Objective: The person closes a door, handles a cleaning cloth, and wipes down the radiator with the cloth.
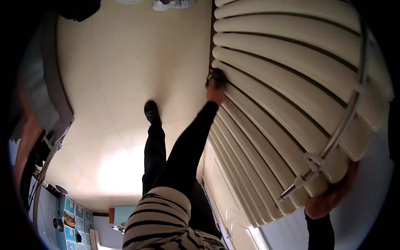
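A large cream radiator (266, 75) with thick vertical columns fills the right side. My left hand (214, 93), at the end of a black sleeve, reaches down to the radiator's lower edge near the floor. Its fingers are closed around a small dark object with a yellow-green patch (216, 78), too blurred to name. At the radiator's top, my right hand (327, 202) wraps over the end of a column on the wall side; its fingers are partly hidden. A metal towel rail (341, 125) with white clips runs across the radiator's upper part, close to that hand.
Pale flooring (121, 75) spreads left of the radiator, with my black shoe (151, 110) on it. A light shoe (173, 4) stands at the far edge. Grey furniture (50, 75) lines the left. Teal boxes (68, 206) fill a shelf, and a cream door (227, 187) stands beside the radiator.
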{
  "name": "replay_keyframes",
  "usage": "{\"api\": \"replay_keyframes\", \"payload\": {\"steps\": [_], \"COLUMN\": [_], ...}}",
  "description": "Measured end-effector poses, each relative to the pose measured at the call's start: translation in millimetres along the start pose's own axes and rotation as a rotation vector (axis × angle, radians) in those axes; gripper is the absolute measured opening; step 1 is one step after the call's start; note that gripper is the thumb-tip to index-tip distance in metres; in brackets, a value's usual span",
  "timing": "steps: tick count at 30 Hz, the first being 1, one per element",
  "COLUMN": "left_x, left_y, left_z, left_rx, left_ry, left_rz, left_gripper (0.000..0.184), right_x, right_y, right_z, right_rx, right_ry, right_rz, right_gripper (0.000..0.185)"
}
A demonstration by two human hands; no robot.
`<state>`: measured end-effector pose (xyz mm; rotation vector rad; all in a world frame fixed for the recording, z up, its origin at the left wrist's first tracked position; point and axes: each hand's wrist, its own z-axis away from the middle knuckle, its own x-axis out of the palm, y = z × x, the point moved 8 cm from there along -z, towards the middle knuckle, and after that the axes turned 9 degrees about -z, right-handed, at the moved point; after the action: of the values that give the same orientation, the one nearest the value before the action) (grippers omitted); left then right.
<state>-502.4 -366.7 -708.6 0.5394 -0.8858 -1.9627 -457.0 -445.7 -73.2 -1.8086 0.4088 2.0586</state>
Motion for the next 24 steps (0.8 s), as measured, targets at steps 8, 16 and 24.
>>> {"api": "replay_keyframes", "payload": {"steps": [8,16,24], "left_x": [-33,-35,11], "left_y": [260,149,-6], "left_z": [238,193,64], "left_rx": [0.500,0.219,-0.239], "left_ry": [-0.153,-0.046,-0.022], "left_rz": [-0.012,0.087,-0.010], "left_gripper": [0.080,0.081,0.077], "right_x": [2,4,0], "right_y": [3,6,-10], "right_z": [-4,0,-4], "right_rx": [-0.047,-0.044,-0.099], "right_ry": [0.138,0.102,-0.018], "right_rz": [-0.448,-0.368,0.041], "right_gripper": [0.079,0.080,0.075]}}
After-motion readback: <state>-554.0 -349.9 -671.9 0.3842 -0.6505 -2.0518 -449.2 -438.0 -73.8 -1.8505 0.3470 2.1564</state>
